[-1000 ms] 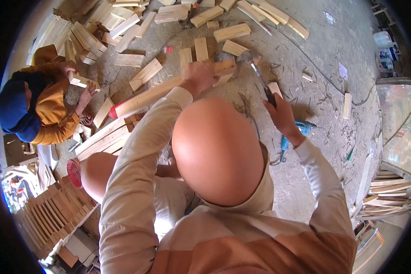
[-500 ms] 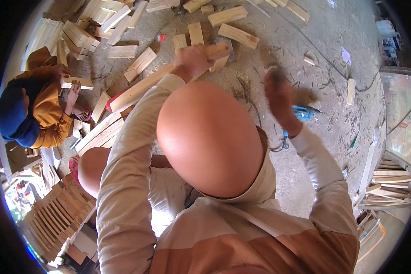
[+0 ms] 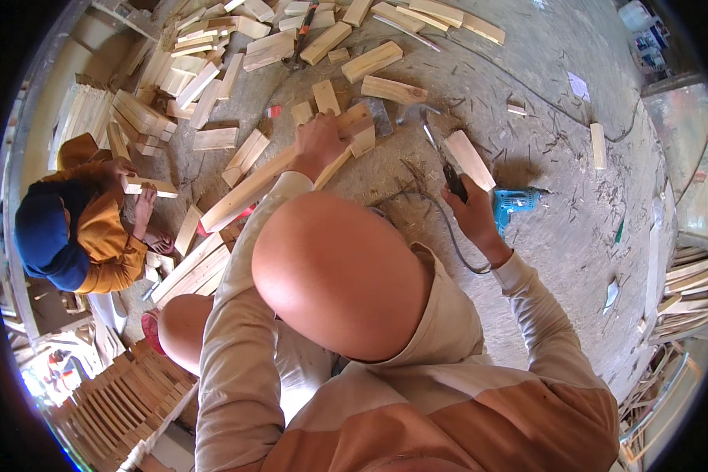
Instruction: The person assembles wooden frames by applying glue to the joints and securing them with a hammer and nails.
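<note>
Now the left hand presses the long wooden slat at eleven o'clock on the floor, fingers closed over it; the right hand grips a hammer, apparently mid-nailing. The next blow needs careful aim.

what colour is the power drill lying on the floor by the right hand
Turquoise blue, with a dark cord. The power drill shows best in the head view, just beyond the right hand, which holds a hammer.
</note>
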